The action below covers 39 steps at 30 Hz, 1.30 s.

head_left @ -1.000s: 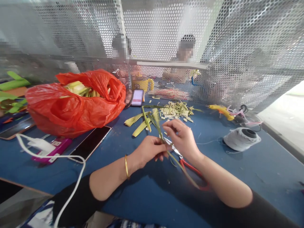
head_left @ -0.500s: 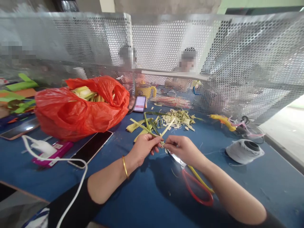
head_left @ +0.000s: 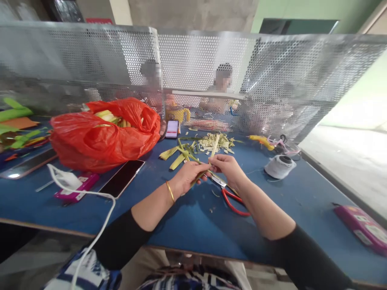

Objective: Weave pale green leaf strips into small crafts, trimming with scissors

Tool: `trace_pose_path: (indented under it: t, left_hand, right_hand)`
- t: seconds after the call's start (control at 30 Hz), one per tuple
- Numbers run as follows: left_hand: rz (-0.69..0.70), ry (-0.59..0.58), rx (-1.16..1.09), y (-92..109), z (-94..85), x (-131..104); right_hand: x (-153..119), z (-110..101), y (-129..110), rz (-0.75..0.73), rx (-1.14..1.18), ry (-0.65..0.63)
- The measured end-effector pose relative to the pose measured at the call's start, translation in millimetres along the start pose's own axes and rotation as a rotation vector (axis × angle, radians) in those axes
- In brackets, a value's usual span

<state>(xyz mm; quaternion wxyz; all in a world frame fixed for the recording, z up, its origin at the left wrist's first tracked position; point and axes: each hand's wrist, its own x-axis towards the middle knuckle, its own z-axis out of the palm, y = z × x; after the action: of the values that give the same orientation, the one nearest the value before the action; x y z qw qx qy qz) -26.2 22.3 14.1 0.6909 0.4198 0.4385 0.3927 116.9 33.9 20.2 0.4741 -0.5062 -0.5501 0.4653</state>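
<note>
Fingers pinched, my left hand (head_left: 191,175) holds green plant strips near the middle of the table. Beside it, my right hand (head_left: 227,166) is closed on a pale plant strip (head_left: 215,146) that points up and away. The fingertips of both hands nearly meet. Scissors with red handles (head_left: 232,201) lie below my right hand, their blades partly under the fingers. Behind my hands are long green strips (head_left: 177,160) and a heap of short pale cuttings (head_left: 211,141).
A red plastic bag (head_left: 105,137) of plant pieces, a dark phone (head_left: 122,178) and a purple power strip (head_left: 77,189) with a white cable lie left. Thread spool (head_left: 279,166) and purple case (head_left: 359,226) are right. Perforated screen (head_left: 199,60) behind; people beyond.
The view has shifted, bringing the table's front edge and purple case into sight. My right hand has moved onto the pale strip, which now stands more upright.
</note>
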Motion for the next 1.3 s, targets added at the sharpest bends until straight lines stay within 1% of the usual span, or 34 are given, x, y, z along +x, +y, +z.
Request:
trace_pose_path:
  t: [0.1,0.2,0.3,0.37,0.47,0.6,0.67,0.77,0.87,1.0,1.1,1.17,1.23,1.3]
  left_hand:
    - [-0.015,0.022,0.021,-4.4,10.5,-0.9]
    - [-0.001,0.039,-0.018,-9.7,12.3,1.0]
    - [0.031,0.080,-0.108,-11.9,4.7,4.3]
    - [0.059,0.084,-0.165,-10.6,-2.1,6.4]
    - [0.093,0.078,-0.215,-8.1,-8.9,9.2]
    - [0.089,0.011,-0.256,-11.9,-9.3,13.0]
    - [0.088,-0.016,-0.262,-15.3,-7.6,14.6]
    - [0.076,0.027,-0.247,-17.4,-5.3,15.7]
    - [0.089,0.082,-0.206,-15.4,-4.1,14.8]
    - [0.141,0.081,-0.182,-14.1,-3.5,12.6]
    - [0.143,0.064,-0.152,-16.0,-2.2,10.8]
    - [0.135,0.063,-0.129,-16.6,-1.1,9.6]
    - [0.135,0.088,-0.119,-15.2,-1.5,9.2]
    - [0.140,0.177,-0.150,-11.2,-5.1,10.8]
  right_hand:
    - [-5.9,-0.3,8.2,-0.090,-0.025,0.177]
    - [-7.0,-5.5,15.8,-0.120,-0.051,0.247]
    - [-8.5,-13.1,18.7,-0.184,-0.168,0.304]
    - [-10.7,-16.6,18.8,-0.272,-0.322,0.291]
    - [-13.8,-16.0,20.0,-0.385,-0.516,0.192]
    - [-13.8,-9.8,27.3,-0.569,-0.703,0.140]
    - [-12.7,-8.2,31.6,-0.626,-0.747,0.137]
    - [-11.6,-8.9,35.1,-0.600,-0.765,0.184]
    - [-12.6,-10.1,34.3,-0.546,-0.723,0.225]
    - [-13.9,-8.3,32.6,-0.433,-0.492,0.166]
    - [-12.8,-6.0,33.8,-0.318,-0.314,0.119]
    - [-12.0,-5.5,34.3,-0.274,-0.264,0.103]
    - [-11.9,-6.7,33.0,-0.292,-0.293,0.147]
    - [-12.8,-9.5,29.6,-0.372,-0.378,0.237]
